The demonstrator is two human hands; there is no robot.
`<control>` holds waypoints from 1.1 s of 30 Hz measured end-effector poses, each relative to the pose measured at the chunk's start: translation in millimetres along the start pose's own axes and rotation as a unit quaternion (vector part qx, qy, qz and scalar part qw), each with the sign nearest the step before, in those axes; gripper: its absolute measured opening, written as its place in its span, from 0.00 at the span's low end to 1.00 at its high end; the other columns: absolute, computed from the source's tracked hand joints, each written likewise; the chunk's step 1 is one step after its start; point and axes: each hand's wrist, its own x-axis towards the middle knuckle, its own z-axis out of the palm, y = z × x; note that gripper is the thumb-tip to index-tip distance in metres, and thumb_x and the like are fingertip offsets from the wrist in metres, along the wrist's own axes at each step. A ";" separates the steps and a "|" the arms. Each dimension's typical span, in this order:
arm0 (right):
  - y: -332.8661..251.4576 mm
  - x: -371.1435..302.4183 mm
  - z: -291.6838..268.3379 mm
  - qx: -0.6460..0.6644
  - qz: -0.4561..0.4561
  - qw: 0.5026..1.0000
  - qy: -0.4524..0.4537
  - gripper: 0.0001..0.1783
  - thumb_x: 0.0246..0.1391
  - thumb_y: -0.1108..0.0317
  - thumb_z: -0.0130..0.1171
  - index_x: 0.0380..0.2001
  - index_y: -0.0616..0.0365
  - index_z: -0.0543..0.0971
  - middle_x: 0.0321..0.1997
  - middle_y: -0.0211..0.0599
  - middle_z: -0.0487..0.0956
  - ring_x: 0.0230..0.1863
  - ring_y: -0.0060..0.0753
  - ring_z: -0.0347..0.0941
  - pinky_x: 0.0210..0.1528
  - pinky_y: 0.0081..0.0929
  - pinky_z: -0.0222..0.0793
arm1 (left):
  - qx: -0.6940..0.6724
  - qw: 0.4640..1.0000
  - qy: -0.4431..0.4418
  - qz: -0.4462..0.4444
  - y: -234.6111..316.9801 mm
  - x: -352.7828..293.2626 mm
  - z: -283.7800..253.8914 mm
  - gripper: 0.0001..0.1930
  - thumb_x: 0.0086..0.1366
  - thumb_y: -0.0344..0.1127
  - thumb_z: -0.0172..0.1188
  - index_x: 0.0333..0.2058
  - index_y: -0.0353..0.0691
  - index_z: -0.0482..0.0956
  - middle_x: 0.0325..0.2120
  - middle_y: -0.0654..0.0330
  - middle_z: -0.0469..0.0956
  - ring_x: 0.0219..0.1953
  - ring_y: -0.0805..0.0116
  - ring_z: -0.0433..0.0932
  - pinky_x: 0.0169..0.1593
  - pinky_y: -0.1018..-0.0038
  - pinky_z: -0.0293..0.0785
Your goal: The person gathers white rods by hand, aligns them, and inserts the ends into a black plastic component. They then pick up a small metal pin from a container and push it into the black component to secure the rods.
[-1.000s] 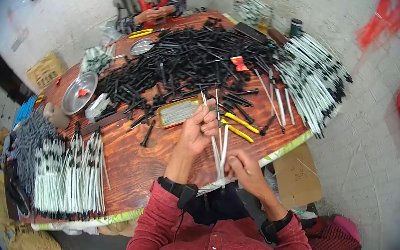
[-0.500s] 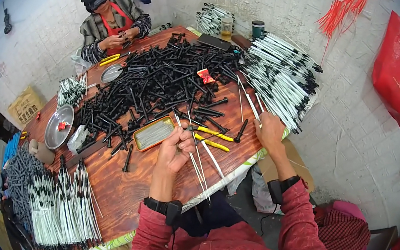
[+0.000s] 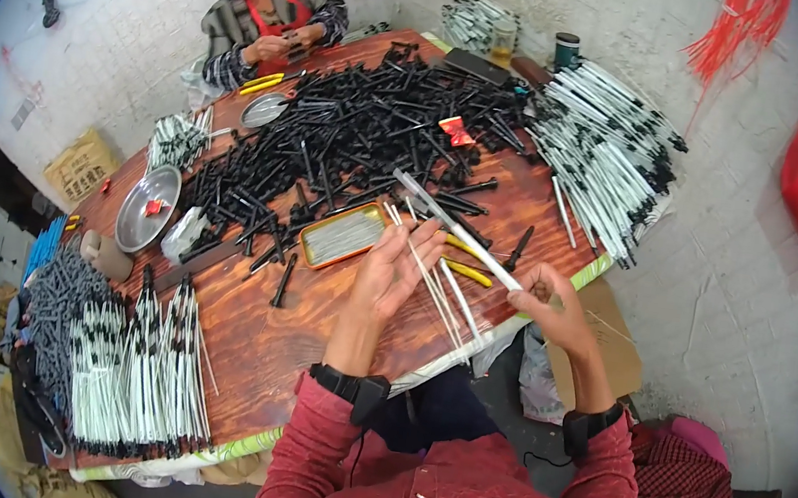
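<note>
My right hand (image 3: 557, 312) is closed on the lower end of a white tube (image 3: 469, 238), which slants up and left across the black parts. Several thin pale rods (image 3: 435, 294) pass through my left hand (image 3: 397, 267), with its fingers bent around them; their lower ends point toward the table edge. Whether the left fingers also touch the white tube I cannot tell. Just left of that hand lies a yellow-rimmed tin (image 3: 345, 237) with thin silvery pins. Yellow-handled pliers (image 3: 469, 271) lie partly hidden behind both hands, and a single black part (image 3: 520, 248) rests beyond the right hand.
A big heap of black parts (image 3: 334, 130) covers the table's middle. White rods with black ends (image 3: 604, 145) are piled at the right, and more bundles (image 3: 137, 366) lie front left. A metal bowl (image 3: 149, 206) stands at the left. Across the table a co-worker (image 3: 273, 16) handles something small.
My right hand has drawn back toward me with the white tube, away from the rod pile. My left hand still holds the thin rods, its fingers now more extended. The view has shifted.
</note>
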 end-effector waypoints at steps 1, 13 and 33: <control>-0.9 -3.7 7.9 0.003 0.001 1.000 -0.006 0.08 0.57 0.70 0.64 0.30 0.58 0.74 0.26 0.23 0.75 0.29 0.13 0.69 0.30 0.19 0.64 | -0.003 1.000 -0.007 0.007 -0.6 2.4 -2.7 0.08 0.75 0.33 0.47 0.49 0.40 0.71 0.55 0.46 0.74 0.59 0.50 0.72 0.64 0.56 0.71; -8.3 -14.3 53.7 -0.223 -0.102 0.962 0.117 0.11 0.53 0.71 0.66 0.26 0.59 0.72 0.19 0.23 0.69 0.21 0.14 0.62 0.24 0.19 0.59 | 0.085 0.993 0.010 0.076 7.8 -3.3 5.1 0.10 0.73 0.31 0.51 0.51 0.40 0.71 0.52 0.50 0.76 0.58 0.55 0.74 0.65 0.57 0.71; -9.8 -35.3 69.5 -0.205 -0.098 0.969 0.100 0.10 0.56 0.71 0.63 0.29 0.61 0.71 0.18 0.35 0.72 0.21 0.26 0.70 0.24 0.28 0.63 | 0.182 0.977 0.050 0.098 10.0 -7.5 7.7 0.13 0.70 0.34 0.59 0.51 0.43 0.72 0.39 0.61 0.78 0.41 0.68 0.82 0.45 0.71 0.83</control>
